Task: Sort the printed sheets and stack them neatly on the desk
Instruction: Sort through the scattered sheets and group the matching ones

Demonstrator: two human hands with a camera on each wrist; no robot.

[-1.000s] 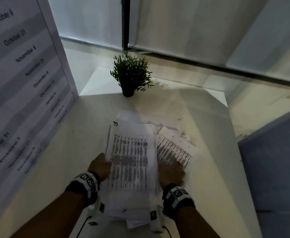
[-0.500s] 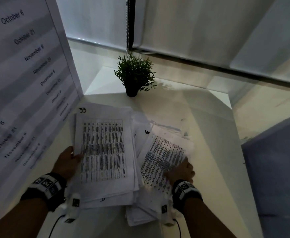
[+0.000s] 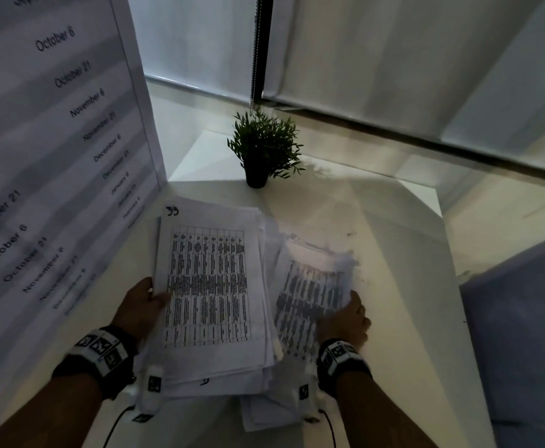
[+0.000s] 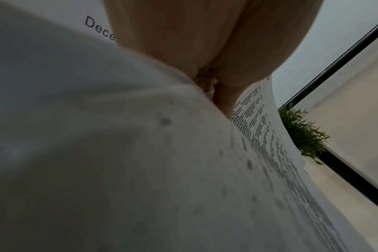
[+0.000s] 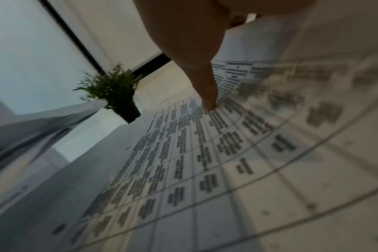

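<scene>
- Head view: a small black pot stands at the top middle of the white counter, and a green plant grows in it.
- Head view: a thick stack of printed sheets lies in the middle of the frame. Its top page shows a table of small dark words.
- Head view: the left hand is at the left edge of that stack. Its thumb lies on the top page and the other fingers are hidden under the paper, so the grip is closed on the stack.
- Head view: a blurry printed sheet lies just right of the stack. The right hand rests flat on its lower right part, grip open.
- Head view: a big board with dates fills the left side.
- Left wrist view: the thumb presses down on the printed page at the top middle.
- Right wrist view: one straight finger touches the printed table in the upper middle. The plant sits at the left.
</scene>
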